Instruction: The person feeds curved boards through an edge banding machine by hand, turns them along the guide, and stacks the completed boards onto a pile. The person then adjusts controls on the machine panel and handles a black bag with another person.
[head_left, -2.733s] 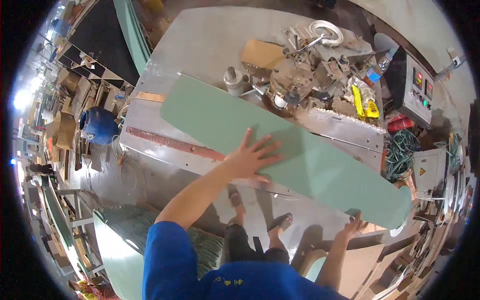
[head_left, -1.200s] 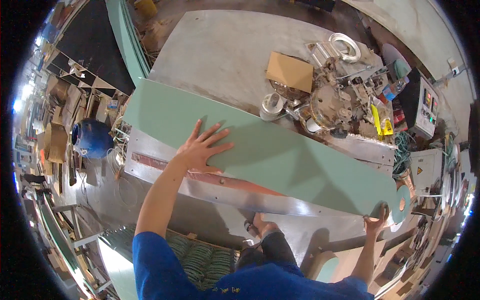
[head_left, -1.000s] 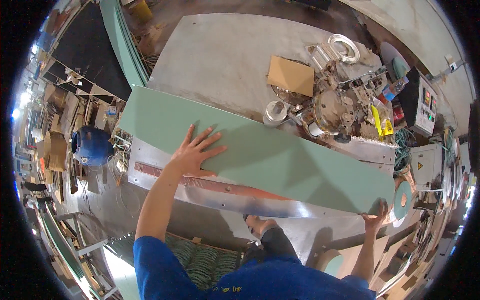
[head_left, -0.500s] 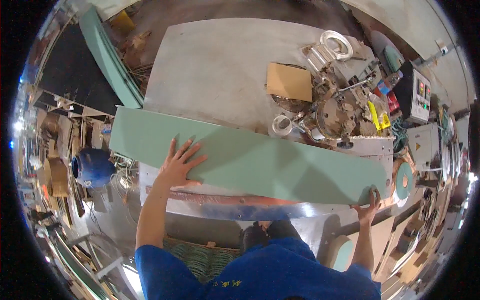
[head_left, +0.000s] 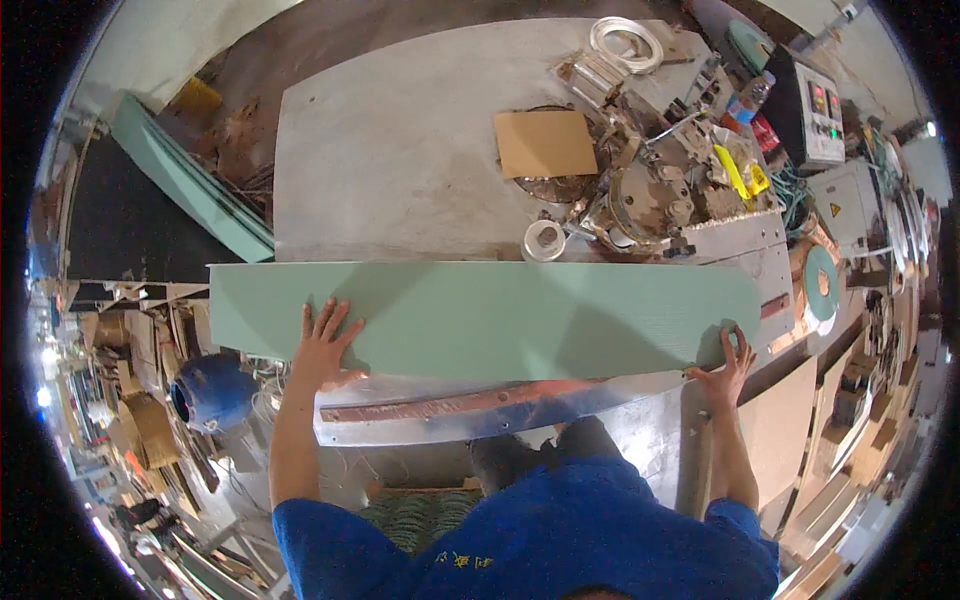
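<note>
A long, pale green board (head_left: 470, 315) with a rounded right end lies crosswise along the near part of the grey metal worktable (head_left: 390, 140). My left hand (head_left: 325, 352) rests on the board's left part, fingers spread, thumb by its near edge. At the right end, my right hand (head_left: 728, 370) has the near corner between thumb and fingers. Just beyond the board's far edge stands a small round metal cup (head_left: 544, 241). Behind it, to the right, sits a grimy machine head (head_left: 645, 205) with a round housing.
A brown cardboard piece (head_left: 545, 144) covers a dark disc beside the machine. Farther back are a silver ring (head_left: 626, 46), a bottle (head_left: 750, 100) and a control box (head_left: 815, 110). Curved green panels (head_left: 185, 175) lean at left; a blue drum (head_left: 213, 392) stands below them.
The board has swung from slanting down toward the right to lying nearly level across the view. Both hands stay on it in about the same places. The view itself has shifted too.
</note>
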